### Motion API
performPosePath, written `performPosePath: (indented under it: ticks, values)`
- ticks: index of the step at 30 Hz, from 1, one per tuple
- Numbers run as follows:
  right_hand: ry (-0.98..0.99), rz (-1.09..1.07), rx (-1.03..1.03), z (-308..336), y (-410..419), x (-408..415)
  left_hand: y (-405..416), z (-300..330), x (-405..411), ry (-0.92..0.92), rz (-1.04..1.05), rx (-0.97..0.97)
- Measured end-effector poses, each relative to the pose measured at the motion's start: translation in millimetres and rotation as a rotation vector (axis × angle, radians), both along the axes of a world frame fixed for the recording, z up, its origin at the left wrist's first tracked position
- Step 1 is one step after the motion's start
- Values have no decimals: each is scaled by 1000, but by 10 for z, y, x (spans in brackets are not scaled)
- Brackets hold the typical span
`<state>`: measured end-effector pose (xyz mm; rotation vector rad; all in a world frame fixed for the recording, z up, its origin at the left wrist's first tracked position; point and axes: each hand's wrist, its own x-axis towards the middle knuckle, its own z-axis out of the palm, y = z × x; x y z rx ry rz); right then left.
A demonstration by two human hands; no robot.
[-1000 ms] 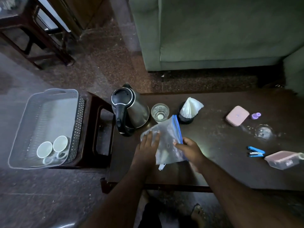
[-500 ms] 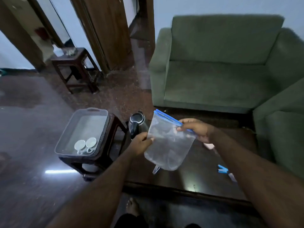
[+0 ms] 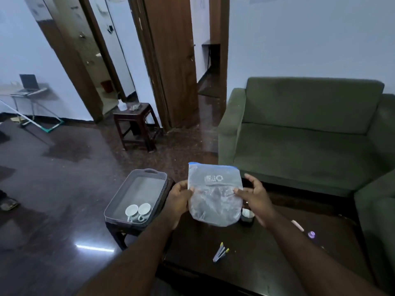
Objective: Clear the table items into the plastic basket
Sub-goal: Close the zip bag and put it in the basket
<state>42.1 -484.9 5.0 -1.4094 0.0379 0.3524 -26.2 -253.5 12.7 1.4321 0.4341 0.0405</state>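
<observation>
I hold a clear zip bag (image 3: 214,195) with a blue seal upright above the dark table (image 3: 267,259). My left hand (image 3: 178,202) pinches its left edge and my right hand (image 3: 255,199) pinches its right edge. The grey plastic basket (image 3: 119,201) sits on a dark stool to the left, with two white cups (image 3: 137,212) inside. On the table lie a small clip-like tool (image 3: 220,252) with yellow tips, a purple cap (image 3: 311,234) and the edge of a pink box (image 3: 297,225). The bag hides the kettle and glass.
A green sofa (image 3: 310,129) stands behind the table and another green seat (image 3: 378,221) at the right. A dark napkin holder (image 3: 247,216) peeks out under the bag. A wooden stool (image 3: 136,124) stands near the doorway. Glossy dark floor lies to the left.
The bag went from lying flat on the table to being lifted and held upright by both edges. My view tilted up, so most of the table dropped out of sight.
</observation>
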Motion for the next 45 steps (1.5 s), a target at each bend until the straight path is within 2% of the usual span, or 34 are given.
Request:
performPosePath:
  ticks: [3,6,9,12,15,17,20,22,24,26,30,34,37,42,45]
  values:
    - [-157,76,-58,136,122,124,182,82,17,-94,-10,55]
    - [-258,235,-188,195,272,240,413,53,38,-78,-64,184]
    - [-337,324,-410,167,500,402,690,-30,93,-19,-88,362]
    - [-510,370,-681,115,851,605,1036,-118,206,1,-126,650]
    - [-610,390,-754,142,1237,746,1398,-117,349,-44,-142,788]
    - [-564,361,-700,175,1509,877,1678,-87,450,-58,-117,648]
    - [-357,288,-466,256,1863,1020,2073,-90,579,8,-116,162]
    - [-243,357,-422,275,2082,1085,2301,-113,669,26,-79,-66]
    - [-166,429,-397,253,2249,1154,2453,-137,737,48,-33,-199]
    - [-89,396,-365,209,2446,1240,2612,-166,796,90,-2,-250]
    - [-7,202,-294,31,2816,1361,2797,-300,875,156,67,-300]
    - [221,343,-228,-269,3094,1443,2843,-521,888,188,229,-388]
    - [273,331,-263,-675,3329,1646,2920,-922,914,239,349,-391]
    - [198,383,-514,-1511,3932,2052,3210,-1821,1011,342,438,-78]
    - [95,431,-633,-1983,4257,2239,3414,-2288,1085,386,402,237]
